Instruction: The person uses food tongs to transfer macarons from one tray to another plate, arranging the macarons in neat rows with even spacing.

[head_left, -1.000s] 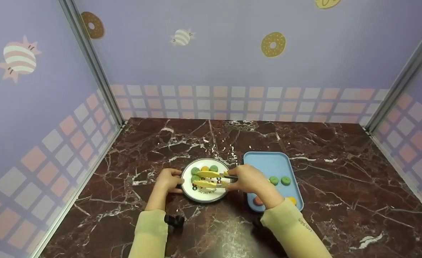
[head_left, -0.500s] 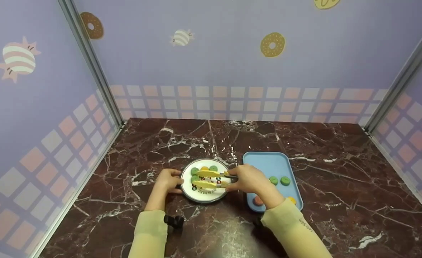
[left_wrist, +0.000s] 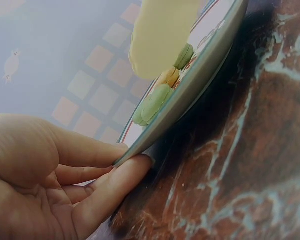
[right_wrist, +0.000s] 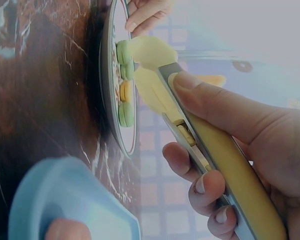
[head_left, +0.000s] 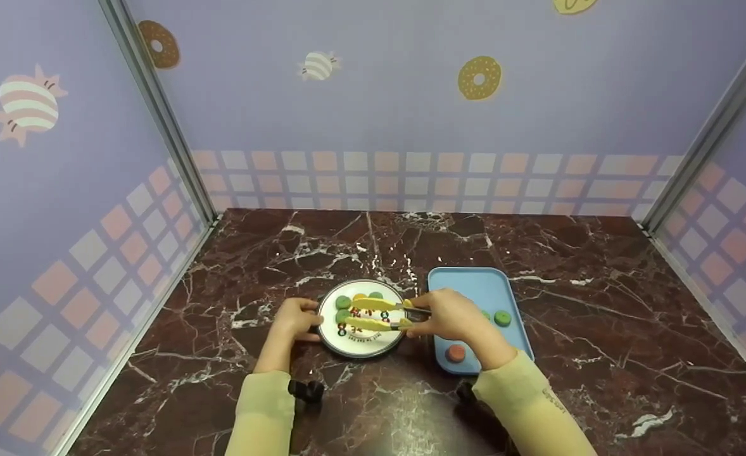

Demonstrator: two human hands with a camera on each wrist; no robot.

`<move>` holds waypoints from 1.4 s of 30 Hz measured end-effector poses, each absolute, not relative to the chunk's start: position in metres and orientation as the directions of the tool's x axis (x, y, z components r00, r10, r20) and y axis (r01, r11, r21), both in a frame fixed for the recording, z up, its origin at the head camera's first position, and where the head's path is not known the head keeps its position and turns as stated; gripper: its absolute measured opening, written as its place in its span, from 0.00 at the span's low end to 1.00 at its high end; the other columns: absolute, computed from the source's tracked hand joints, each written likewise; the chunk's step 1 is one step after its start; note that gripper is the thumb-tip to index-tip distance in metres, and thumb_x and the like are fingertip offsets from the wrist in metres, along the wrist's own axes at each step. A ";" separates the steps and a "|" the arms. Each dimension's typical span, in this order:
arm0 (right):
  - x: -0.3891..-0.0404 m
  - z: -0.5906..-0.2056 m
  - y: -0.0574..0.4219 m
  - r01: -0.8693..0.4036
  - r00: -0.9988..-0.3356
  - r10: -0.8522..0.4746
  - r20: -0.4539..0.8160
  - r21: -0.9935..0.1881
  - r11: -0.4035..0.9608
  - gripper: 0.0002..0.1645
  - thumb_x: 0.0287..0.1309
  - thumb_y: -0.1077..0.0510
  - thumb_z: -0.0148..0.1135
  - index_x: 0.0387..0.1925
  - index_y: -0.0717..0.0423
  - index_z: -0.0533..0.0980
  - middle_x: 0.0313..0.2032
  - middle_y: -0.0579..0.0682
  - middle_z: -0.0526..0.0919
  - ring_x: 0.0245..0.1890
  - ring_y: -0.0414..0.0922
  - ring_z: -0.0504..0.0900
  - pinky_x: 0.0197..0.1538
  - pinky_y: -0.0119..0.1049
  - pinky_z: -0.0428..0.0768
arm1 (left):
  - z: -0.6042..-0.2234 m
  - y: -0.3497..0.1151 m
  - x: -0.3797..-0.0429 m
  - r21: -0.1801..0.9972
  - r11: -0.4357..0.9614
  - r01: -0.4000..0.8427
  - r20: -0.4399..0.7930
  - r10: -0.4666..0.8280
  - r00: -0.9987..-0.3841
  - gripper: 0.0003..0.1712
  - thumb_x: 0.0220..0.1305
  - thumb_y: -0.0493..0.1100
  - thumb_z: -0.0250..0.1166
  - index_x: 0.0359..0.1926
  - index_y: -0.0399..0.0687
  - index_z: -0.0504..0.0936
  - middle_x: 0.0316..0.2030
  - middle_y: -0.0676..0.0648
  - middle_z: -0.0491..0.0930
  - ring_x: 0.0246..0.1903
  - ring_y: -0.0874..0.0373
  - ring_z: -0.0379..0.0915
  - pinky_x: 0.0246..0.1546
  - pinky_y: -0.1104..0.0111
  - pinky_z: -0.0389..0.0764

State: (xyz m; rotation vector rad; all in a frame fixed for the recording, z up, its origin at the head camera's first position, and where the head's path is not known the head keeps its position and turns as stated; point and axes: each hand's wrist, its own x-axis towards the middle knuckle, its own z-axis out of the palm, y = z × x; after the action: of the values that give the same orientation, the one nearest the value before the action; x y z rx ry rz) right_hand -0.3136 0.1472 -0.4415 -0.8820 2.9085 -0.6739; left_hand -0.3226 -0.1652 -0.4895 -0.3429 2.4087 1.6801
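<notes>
My left hand [head_left: 297, 319] pinches the left rim of a round white plate [head_left: 363, 348], with thumb and fingers meeting at its edge in the left wrist view. Several macarons lie on the plate: a green macaron [head_left: 343, 303] at the left, others beside it, and a yellow macaron [right_wrist: 124, 92] between green ones. My right hand [head_left: 452, 316] grips yellow tongs [right_wrist: 235, 185] by the handles. Their broad yellow tips hover over the plate, spread apart, and nothing shows between them. The tips partly cover the macarons in the head view.
A light blue tray [head_left: 471, 285] stands right of the plate, partly under my right forearm. It holds a green macaron [head_left: 503, 318], a pinkish-red macaron [head_left: 455, 353] and another green one half hidden. A dark marbled tabletop [head_left: 322, 247] runs back to printed walls [head_left: 385, 95].
My right hand has shifted slightly to the right with the tongs, and their tips stand a little wider apart. The forearm now hides the tray's yellow macaron. My left hand stays at the rim.
</notes>
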 end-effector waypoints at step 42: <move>-0.295 -0.439 0.272 -0.418 -0.896 -0.441 0.055 -0.442 0.794 0.40 0.51 0.42 0.80 0.61 0.60 0.82 0.54 0.62 0.87 0.29 0.41 0.85 0.31 0.33 0.79 | -0.487 -0.165 -0.321 0.886 0.355 -0.297 -0.285 -0.086 -0.955 0.27 0.67 0.26 0.62 0.66 0.23 0.72 0.62 0.22 0.74 0.46 0.36 0.85 0.31 0.63 0.95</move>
State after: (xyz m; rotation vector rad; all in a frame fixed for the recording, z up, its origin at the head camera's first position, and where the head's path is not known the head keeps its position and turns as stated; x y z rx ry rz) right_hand -0.2953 0.2723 -0.4388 -0.7015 2.9274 -0.7025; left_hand -0.3210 -0.1653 -0.4865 -0.3466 2.4242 1.6469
